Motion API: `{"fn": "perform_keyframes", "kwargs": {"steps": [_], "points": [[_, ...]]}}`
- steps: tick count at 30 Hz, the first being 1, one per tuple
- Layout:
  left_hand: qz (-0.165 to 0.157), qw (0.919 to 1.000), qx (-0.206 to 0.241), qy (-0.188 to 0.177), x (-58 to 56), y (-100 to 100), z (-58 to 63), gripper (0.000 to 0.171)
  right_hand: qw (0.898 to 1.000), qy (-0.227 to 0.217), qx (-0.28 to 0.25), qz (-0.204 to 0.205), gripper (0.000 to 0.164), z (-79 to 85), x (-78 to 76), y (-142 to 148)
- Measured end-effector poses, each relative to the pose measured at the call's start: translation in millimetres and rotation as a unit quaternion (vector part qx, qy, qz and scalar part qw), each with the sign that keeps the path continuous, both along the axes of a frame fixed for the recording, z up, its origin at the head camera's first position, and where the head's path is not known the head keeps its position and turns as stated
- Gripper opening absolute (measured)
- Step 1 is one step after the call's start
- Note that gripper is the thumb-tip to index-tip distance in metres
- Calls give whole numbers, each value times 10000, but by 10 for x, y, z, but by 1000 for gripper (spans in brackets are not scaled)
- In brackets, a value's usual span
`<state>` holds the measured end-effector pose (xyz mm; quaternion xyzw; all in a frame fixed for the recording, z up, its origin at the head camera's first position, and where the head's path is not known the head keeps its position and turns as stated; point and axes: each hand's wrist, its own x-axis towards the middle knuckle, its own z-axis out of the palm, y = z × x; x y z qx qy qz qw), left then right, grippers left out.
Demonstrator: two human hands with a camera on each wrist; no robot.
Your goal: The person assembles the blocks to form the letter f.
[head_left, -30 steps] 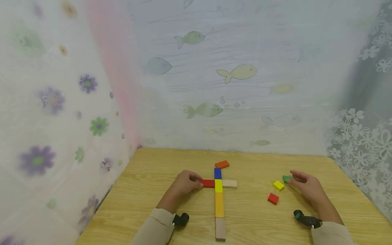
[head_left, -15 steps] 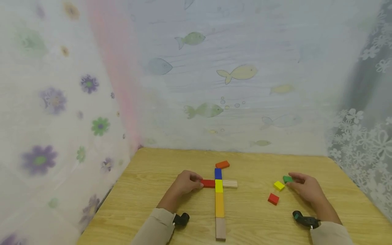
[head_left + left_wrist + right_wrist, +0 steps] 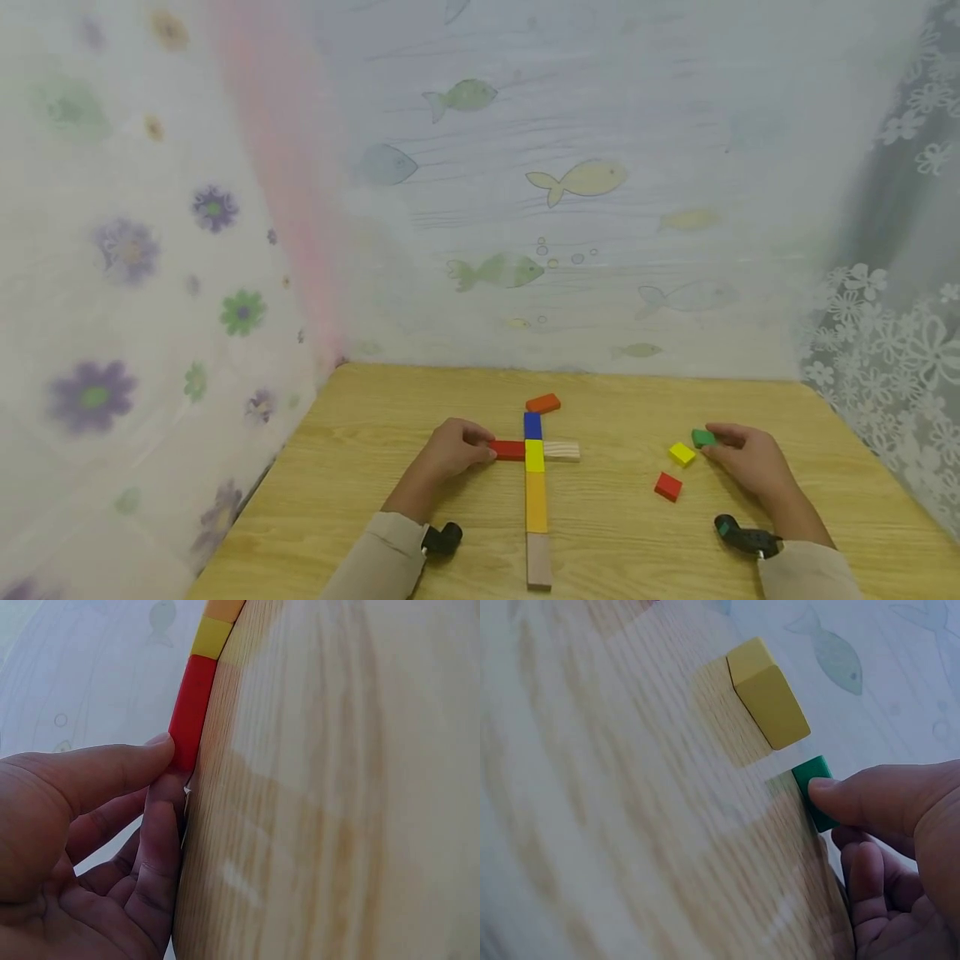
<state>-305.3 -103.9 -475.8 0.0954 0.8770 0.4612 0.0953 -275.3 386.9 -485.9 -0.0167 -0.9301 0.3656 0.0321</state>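
Observation:
My left hand pinches the outer end of a long red block, thumb on its near side. The block's other end meets a yellow block in a flat cross of wooden blocks. Above that yellow block is a blue block; below are an orange-yellow block and a pale brown block. A light wood-grain block forms the right arm. On the right, my right hand holds a small green block between thumb and fingers, low at the table surface.
A loose yellow block lies just left of the green one, with a small red block nearer me. An orange block sits slantwise behind the blue block. Patterned sheets rise behind the wooden table.
The right thumb and fingers have drawn slightly closer about the green block. My left hand stays on the red block, and the cross is unchanged.

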Motion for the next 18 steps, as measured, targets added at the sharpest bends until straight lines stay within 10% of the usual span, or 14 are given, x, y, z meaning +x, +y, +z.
{"fn": "perform_keyframes", "kwargs": {"steps": [18], "points": [[-25,10000,-40,40,-29,-9,-24,25,9998,-8,-38,-217,56,27,-5,-13]]}}
